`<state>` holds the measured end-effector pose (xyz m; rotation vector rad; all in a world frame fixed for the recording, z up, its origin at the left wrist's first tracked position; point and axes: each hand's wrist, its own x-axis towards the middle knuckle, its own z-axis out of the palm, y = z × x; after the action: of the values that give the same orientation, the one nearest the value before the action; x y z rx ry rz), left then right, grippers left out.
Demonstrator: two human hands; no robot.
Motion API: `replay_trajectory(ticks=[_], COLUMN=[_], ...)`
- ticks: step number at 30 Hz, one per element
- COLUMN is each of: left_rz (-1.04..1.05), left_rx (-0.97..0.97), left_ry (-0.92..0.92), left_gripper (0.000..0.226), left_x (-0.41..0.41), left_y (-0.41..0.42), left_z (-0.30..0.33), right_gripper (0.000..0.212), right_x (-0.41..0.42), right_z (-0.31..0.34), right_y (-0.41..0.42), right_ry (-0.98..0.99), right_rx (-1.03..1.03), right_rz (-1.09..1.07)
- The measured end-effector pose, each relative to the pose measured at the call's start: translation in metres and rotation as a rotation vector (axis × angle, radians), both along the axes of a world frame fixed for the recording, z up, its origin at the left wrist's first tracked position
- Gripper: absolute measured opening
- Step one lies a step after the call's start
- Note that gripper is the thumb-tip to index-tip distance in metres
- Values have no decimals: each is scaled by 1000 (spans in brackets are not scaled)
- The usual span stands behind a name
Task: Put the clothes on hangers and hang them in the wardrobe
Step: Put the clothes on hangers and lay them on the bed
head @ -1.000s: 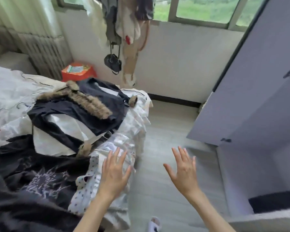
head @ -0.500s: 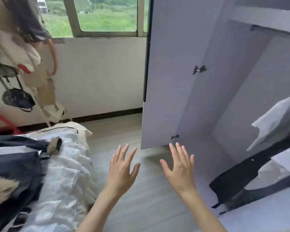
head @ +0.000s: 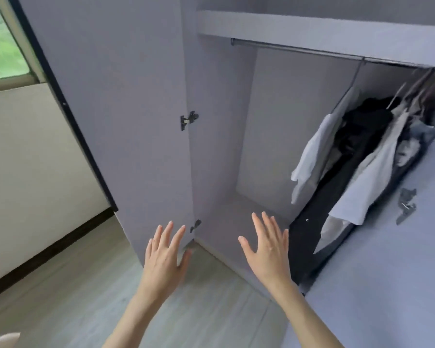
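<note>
The lilac wardrobe (head: 219, 151) stands open in front of me, its left door (head: 116, 121) swung outward. A metal rail (head: 296, 50) runs under the top shelf. Several white and black garments (head: 357, 159) hang on hangers at the rail's right end; the left part of the rail is bare. My left hand (head: 165, 257) and my right hand (head: 268, 249) are both held out, fingers straight and spread, holding nothing, in front of the wardrobe's lower left corner.
The right wardrobe door (head: 392, 247) stands open close on my right, a hinge (head: 406, 205) on it. A window (head: 3, 51) and a cream wall (head: 35, 172) are to the left. Pale wood floor (head: 73, 297) lies below.
My view has swung right, from the bed with its heap of clothes to the open wardrobe. Both hands have stayed spread and empty in front of me.
</note>
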<state>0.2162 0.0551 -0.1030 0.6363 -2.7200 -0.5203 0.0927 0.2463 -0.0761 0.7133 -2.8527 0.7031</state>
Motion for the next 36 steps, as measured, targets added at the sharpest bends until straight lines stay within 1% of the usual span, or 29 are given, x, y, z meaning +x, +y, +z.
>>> replay_trajectory(ticks=[3,6,9,11,13,17,21,25,27,29,31,33,36], left_rz=[-135,-251,-396,-474,-540,-626,-648,-598,-569,-558,-559,-560,-568], left_rx=[11,36,18,13,14,44,14,11,20,43,54,59,7], left_ry=[29,32,58,77,108,139,129,158,198,222,223,211,214], left_gripper=[67,71,63,59,55,49,44,53,54,54,54,54,49], left_x=[-49,-100,-153,-189,-221,-270,-320,-375,-394,-405,-411,-415,-421], left_y=[-21,-24,-14,-4,9,31,34,26,25,25,25,23,20], left_z=[11,20,28,33,38,33,33,57,68,72,69,65,63], right_gripper=[64,67,69,66,59,51,49,50,47,36,28,26,24], right_x=[-27,-51,-80,-102,-127,-182,-261,-347,-377,-394,-405,-411,-414], right_z=[11,19,32,43,51,66,91,118,125,129,127,123,123], right_y=[-3,1,8,14,21,26,25,17,12,8,7,7,8], right_ry=[6,22,33,30,19,-108,-176,-226,-206,-201,-207,-186,-54], right_rx=[19,26,3,-13,-75,-321,-388,-500,-473,-403,-380,-383,-461], right_rz=[-131,-230,-318,-361,-374,-383,-422,-518,-574,-615,-651,-700,-750])
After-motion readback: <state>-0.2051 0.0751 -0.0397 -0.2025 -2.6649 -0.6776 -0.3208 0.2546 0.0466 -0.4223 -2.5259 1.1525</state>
